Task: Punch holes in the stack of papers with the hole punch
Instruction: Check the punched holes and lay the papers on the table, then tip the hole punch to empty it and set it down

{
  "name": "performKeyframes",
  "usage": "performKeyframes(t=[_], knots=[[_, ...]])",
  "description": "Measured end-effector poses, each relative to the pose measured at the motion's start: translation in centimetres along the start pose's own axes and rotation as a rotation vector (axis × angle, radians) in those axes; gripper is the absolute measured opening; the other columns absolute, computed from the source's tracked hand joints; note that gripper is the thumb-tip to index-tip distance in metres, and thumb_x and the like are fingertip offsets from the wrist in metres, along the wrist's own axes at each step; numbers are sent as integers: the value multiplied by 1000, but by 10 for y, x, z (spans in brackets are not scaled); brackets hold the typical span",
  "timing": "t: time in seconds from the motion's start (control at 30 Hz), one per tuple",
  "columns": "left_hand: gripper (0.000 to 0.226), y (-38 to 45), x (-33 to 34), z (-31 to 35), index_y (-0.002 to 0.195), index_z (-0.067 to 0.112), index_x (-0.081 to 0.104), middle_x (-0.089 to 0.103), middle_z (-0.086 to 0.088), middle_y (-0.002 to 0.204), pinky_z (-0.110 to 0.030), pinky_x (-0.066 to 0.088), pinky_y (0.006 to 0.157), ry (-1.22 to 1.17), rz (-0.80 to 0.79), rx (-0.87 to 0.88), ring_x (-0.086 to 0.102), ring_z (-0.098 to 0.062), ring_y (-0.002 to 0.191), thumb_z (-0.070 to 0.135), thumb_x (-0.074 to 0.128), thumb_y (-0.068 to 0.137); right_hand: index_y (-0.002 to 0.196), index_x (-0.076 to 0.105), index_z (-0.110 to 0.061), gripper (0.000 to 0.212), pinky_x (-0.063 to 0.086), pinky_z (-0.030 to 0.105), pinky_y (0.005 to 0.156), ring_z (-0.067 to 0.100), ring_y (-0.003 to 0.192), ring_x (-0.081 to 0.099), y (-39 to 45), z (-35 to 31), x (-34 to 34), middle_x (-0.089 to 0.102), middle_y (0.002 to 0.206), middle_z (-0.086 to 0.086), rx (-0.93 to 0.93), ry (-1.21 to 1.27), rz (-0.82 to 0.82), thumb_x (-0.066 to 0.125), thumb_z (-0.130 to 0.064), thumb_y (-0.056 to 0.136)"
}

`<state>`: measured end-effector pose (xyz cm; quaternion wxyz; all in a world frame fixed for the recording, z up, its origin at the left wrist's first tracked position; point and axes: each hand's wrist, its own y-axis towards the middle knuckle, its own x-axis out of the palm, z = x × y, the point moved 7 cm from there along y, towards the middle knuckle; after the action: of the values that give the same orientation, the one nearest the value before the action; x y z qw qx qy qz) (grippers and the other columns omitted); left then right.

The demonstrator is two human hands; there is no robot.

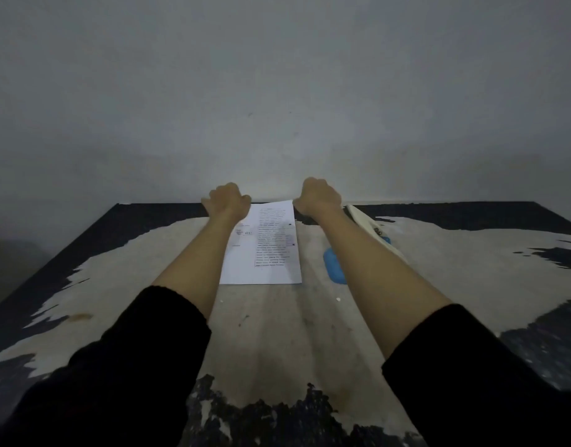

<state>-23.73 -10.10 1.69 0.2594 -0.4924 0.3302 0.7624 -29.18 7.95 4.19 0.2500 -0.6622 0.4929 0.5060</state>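
**Head view: both hands at the far edge of the papers**

Head view, from where I watch: both bare forearms reach away from the camera across a worn table [471,253] whose dark coating has flaked off to pale patches. The stack of papers [261,250] lies flat at the middle of the far half, printed side up, its far end at the table's far edge against a grey wall [277,91]. The left hand [226,199] is curled at the stack's far left corner, knuckles toward me; I cannot tell whether it grips the sheets. The right hand [318,196] is likewise curled at the far right corner, where the paper's edge lifts slightly; its fingers are hidden, so its hold is also unclear. Black sleeves [142,366] are pushed up to the elbows. Just right of the right forearm, partly hidden by it, lies a blue object [334,266], and farther off a long white object [371,230]; I cannot make out which is the hole punch.
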Motion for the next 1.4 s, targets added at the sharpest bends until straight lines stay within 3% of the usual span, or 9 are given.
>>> performKeyframes(t=[0.13,0.3,0.47,0.6,0.73,0.9,1.1,1.27,1.4], knots=[[26,-36,-4,35,94,3,62,65,-14,101,-34,45,84,-247,-80,84,61,-34,102,23,47,90,130,47,-7,51,39,37,94,31,127,41,-9,24,-42,48,134,14,-3,-179,93,58,-33,87],[27,-92,44,85,100,1,66,68,-17,106,-28,45,80,-477,-360,200,61,-30,102,24,56,88,146,21,-6,100,39,44,102,36,132,35,-32,96,-29,29,147,19,275,-44,-197,69,-53,72],[51,-127,89,108,129,4,44,54,-13,122,-34,43,84,-463,-511,125,54,-28,107,35,53,89,93,46,4,32,39,24,47,20,53,51,-38,104,-13,55,86,17,221,490,-207,54,-26,83],[70,-132,88,117,144,0,25,43,-19,143,-35,41,95,-531,-476,66,46,-34,126,43,47,92,83,41,-5,22,28,23,45,16,51,36,-36,119,-36,43,65,5,208,587,-64,43,-26,89],[76,-136,75,136,139,3,38,55,-19,131,-31,55,63,-1000,-561,-64,63,-29,98,61,39,89,88,43,-5,14,29,26,47,18,52,38,-39,157,-57,51,70,14,395,963,46,40,-19,87],[77,-147,59,172,145,11,34,38,-16,149,-44,39,107,-1305,-596,-114,44,-33,131,65,23,91,75,41,-11,13,28,23,46,17,48,36,-53,178,-52,56,69,17,533,1227,135,39,-16,87],[106,-184,75,191,144,14,36,42,-16,145,-52,39,100,-1671,-1029,-203,46,-35,128,85,4,72,92,46,-6,14,29,23,43,16,48,37,-60,182,-53,56,74,16,522,1291,191,40,-18,88],[115,-194,82,187,149,12,25,35,-10,151,-47,30,109,-1443,-1166,-75,40,-27,134,84,-11,67,74,42,-10,16,29,24,43,16,49,36,-59,183,-64,56,76,15,536,1361,235,40,-19,88],[117,-181,82,174,137,8,48,52,-14,139,-46,31,110,-1019,-964,21,49,-29,129,80,-16,70,73,43,-11,17,30,26,43,15,50,38,-59,186,-73,57,82,14,517,1314,289,40,-20,87]])
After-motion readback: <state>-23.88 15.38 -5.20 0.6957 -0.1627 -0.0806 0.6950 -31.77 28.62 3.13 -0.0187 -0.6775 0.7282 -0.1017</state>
